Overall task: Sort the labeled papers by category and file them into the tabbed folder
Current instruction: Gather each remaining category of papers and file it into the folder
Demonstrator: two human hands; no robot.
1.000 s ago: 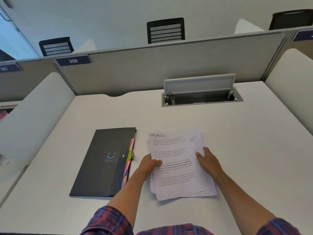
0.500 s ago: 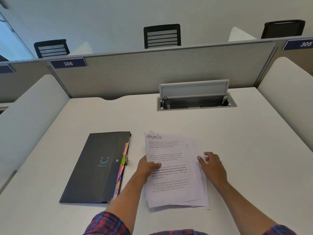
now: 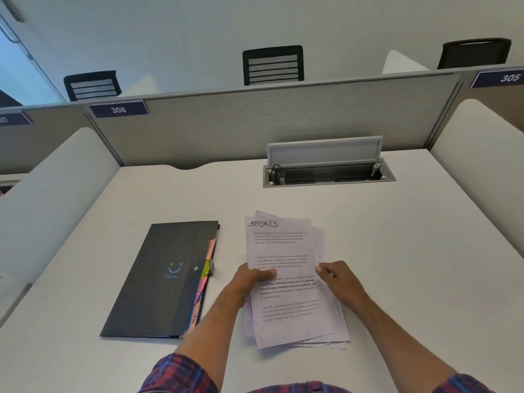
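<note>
A: Item one?
B: Paper stack (image 3: pixel 292 282), thin white printed sheets, fanned, top headed "SPORTS", centre frame on matte desk (image 3: pixel 411 265).
A: Beside it?
B: Left: flat dark folder (image 3: pixel 158 279), coloured tabs.
A: Hands?
B: Left hand (image 3: pixel 249 285) pinches the stack's left edge; right hand (image 3: pixel 340 282) grips its right.

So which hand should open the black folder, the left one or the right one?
Probably the left. The left hand is right next to the folder, which lies shut on the left of the papers. The right hand is on the far side of the papers and would have to cross over them.
</note>
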